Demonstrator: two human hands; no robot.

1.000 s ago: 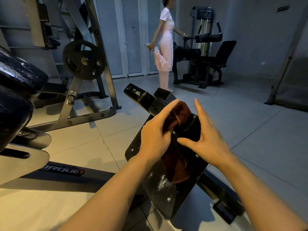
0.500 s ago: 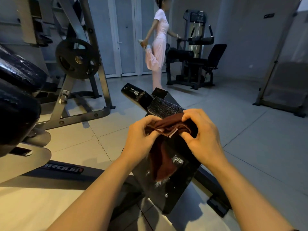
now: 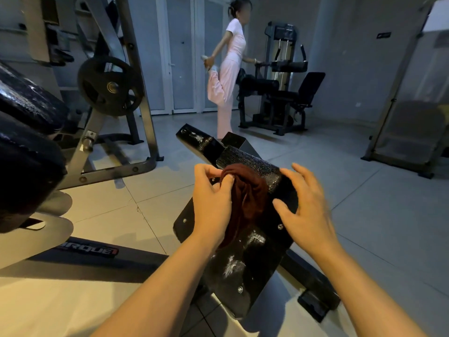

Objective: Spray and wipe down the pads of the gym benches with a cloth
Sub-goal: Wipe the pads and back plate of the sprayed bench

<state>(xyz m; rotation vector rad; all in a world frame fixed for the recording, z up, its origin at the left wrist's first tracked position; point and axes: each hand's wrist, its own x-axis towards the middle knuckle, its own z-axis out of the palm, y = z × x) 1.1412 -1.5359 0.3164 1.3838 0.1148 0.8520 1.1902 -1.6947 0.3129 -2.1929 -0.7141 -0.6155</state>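
Left hand: the left hand (image 3: 213,203) is grasping the top of the dark red cloth (image 3: 245,203). Its fingers are curling round a bunched bit of the cloth.
Right hand: the right hand (image 3: 303,210) is released, with fingers spread and holding nothing. It is sitting just right of the cloth, over the right side of the black pad (image 3: 245,259). I cannot tell if it is touching the pad.
Cloth: the cloth is hanging down the middle of the black pad, between the two hands. Its top is sitting up near the far end of the pad.
Black pad: the pad is tilting, with its far end higher than its near end. White wet marks are showing on its near part. Small round bolts are showing near its edges.
Bench frame: a black bar (image 3: 308,283) is running along the floor under the pad, to the near right.
Left side: big shiny black pads (image 3: 26,132) are filling the near left. A round weight plate (image 3: 110,86) is hanging on a grey metal rack behind them.
Far side: a person in light pink clothes (image 3: 228,76) is standing on one leg and holding one foot up behind. A black gym machine with a seat (image 3: 284,93) is standing just right of that person.
Floor: pale tiles (image 3: 376,215) are covering the floor.
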